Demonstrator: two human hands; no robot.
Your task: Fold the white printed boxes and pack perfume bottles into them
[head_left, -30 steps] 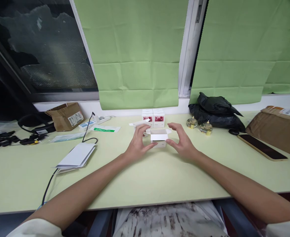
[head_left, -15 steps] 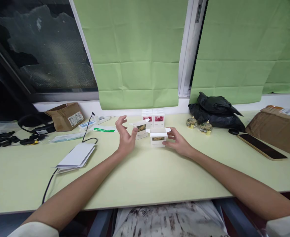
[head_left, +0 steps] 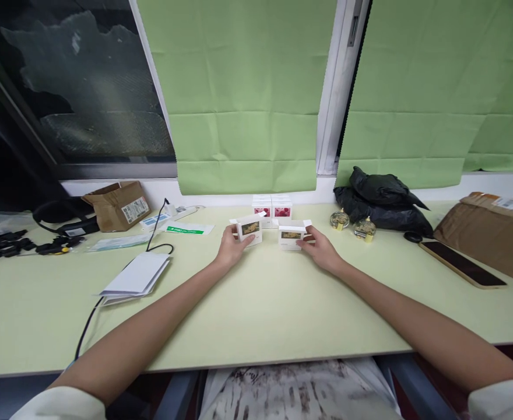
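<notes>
Pale green table [head_left: 278, 315]: the person's left hand [head_left: 230, 249] grips left carton [head_left: 250, 228], right hand [head_left: 322, 251] grips right carton [head_left: 286, 242], flaps up, before pink-pictured boxes [head_left: 281, 212]. Overtight fingers could buckle the card; pushing back could knock boxes.

Fairly bright, even, cool light covers the pale yellow-green, smooth tabletop [head_left: 283, 309] and the creased, light-green fabric blind [head_left: 243, 99], leaving only soft, faint shadows, while the dark glass windowpane [head_left: 94, 81] carries a small pale glint. The wide lens stretches the large brown cardboard carton [head_left: 488, 233] toward the right edge, and the upper-right corner darkens. Fine print on the small white cardboard boxes [head_left: 288, 238] is too soft to read.
</notes>
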